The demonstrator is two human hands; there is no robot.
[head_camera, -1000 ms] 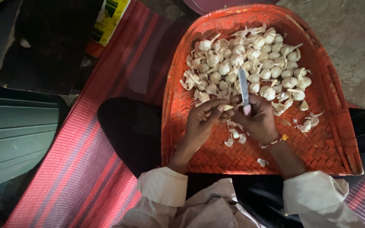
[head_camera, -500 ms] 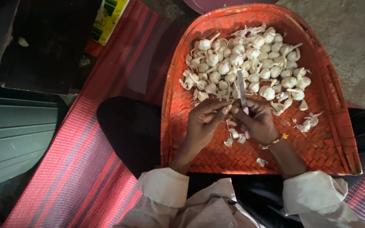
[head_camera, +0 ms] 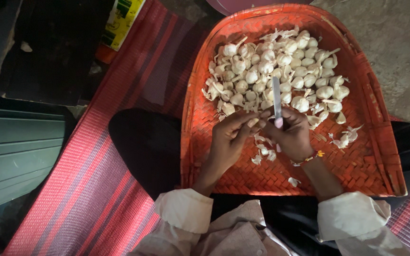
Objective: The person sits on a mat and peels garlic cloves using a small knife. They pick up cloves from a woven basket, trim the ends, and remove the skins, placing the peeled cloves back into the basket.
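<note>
Both hands meet over the middle of the woven orange tray [head_camera: 380,156]. The left hand [head_camera: 228,140] has its fingertips pinched shut on a small garlic clove [head_camera: 252,122], held just above the tray floor. The right hand [head_camera: 293,135] is closed round the pink handle of a small knife [head_camera: 276,97], blade pointing toward the far rim.

Directly beneath the hands, on the near half of the tray, lie a few loose papery skins [head_camera: 263,150] — a small showing of finished work. Beyond, filling the far half up to the far rim, sits the heap of unpeeled garlic [head_camera: 281,66], still large. Judgement: peeling is at an early stage — most of the heap remains. No separate pile of peeled cloves can be made out.
</note>
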